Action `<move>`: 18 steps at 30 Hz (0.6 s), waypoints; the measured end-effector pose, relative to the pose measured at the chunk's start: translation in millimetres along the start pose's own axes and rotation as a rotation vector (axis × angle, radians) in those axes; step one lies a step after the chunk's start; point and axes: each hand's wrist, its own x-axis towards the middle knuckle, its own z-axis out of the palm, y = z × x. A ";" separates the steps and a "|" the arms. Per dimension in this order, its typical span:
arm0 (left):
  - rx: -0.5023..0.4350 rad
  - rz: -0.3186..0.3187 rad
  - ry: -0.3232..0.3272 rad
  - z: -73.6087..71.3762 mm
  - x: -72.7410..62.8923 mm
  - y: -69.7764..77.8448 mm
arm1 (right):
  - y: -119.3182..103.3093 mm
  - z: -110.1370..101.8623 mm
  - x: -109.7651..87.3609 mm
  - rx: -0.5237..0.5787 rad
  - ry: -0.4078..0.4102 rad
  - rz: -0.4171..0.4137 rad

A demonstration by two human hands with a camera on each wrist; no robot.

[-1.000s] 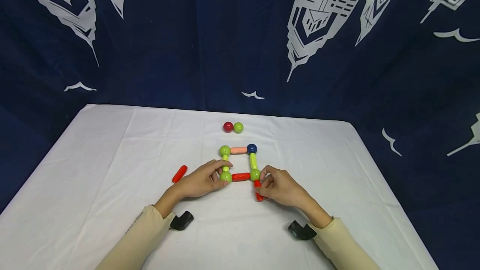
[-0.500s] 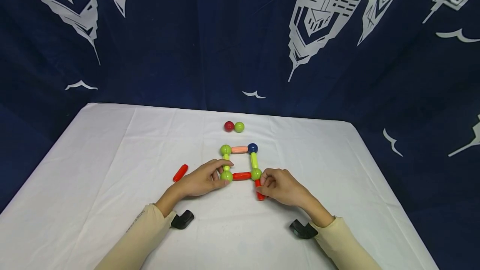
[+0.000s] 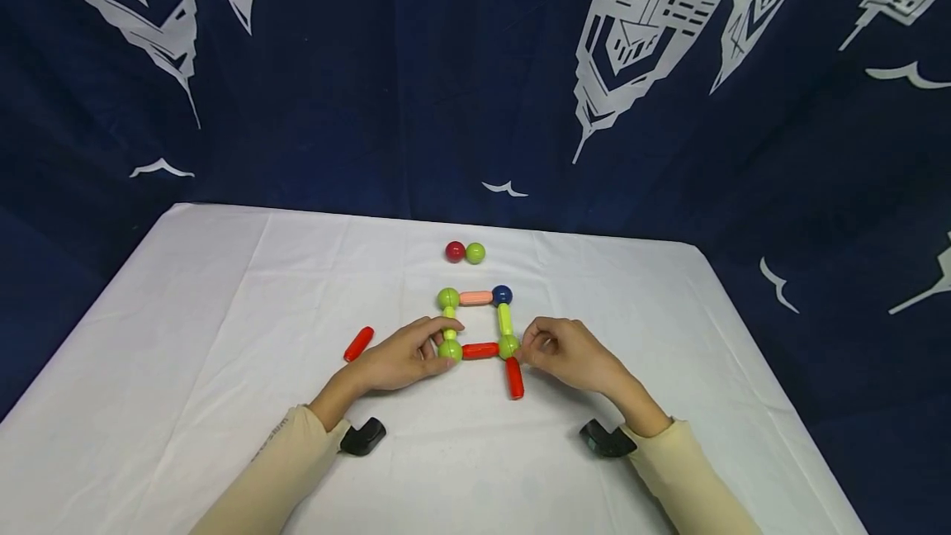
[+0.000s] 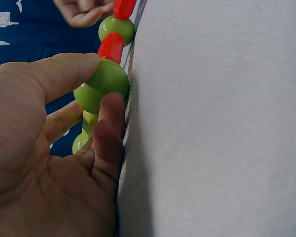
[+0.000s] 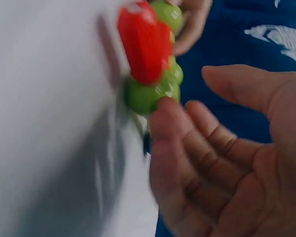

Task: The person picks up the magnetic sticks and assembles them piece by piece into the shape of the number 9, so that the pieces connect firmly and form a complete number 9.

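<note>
A square of balls and rods lies on the table, like a ball-and-stick building set. Its corners are three green balls and a blue ball (image 3: 502, 295). My left hand (image 3: 404, 353) holds the near-left green ball (image 4: 101, 86) between thumb and fingers, the index finger reaching over the yellow-green rod (image 3: 449, 313). A red rod (image 3: 480, 351) forms the near side. From the near-right green ball (image 3: 508, 346), another red rod (image 3: 515, 379) sticks out toward me. My right hand (image 3: 568, 353) is beside that ball, thumb apart from the fingers, holding nothing; its fingertips are right at the ball.
A loose red rod (image 3: 359, 344) lies left of my left hand. Behind the square a dark red ball (image 3: 456, 252) and a green ball (image 3: 475, 253) sit side by side. A dark blue printed cloth (image 3: 319, 106) hangs behind the white table (image 3: 223, 295).
My right hand has let go of the protruding red rod and moved slightly up and right of it. The rod stays at the green ball. My left hand keeps its hold.
</note>
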 end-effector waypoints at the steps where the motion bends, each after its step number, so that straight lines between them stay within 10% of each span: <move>1: 0.000 0.002 0.001 -0.3 -0.1 0.2 | 0.0 -3.5 3.8 0.004 0.014 -0.016; 11: -0.008 -0.007 -0.003 -3.0 -0.5 1.6 | 9.6 -25.6 71.7 0.076 0.113 -0.035; 18: -0.018 -0.007 -0.014 -1.8 -0.4 1.2 | 22.8 -28.3 116.6 0.304 0.009 0.074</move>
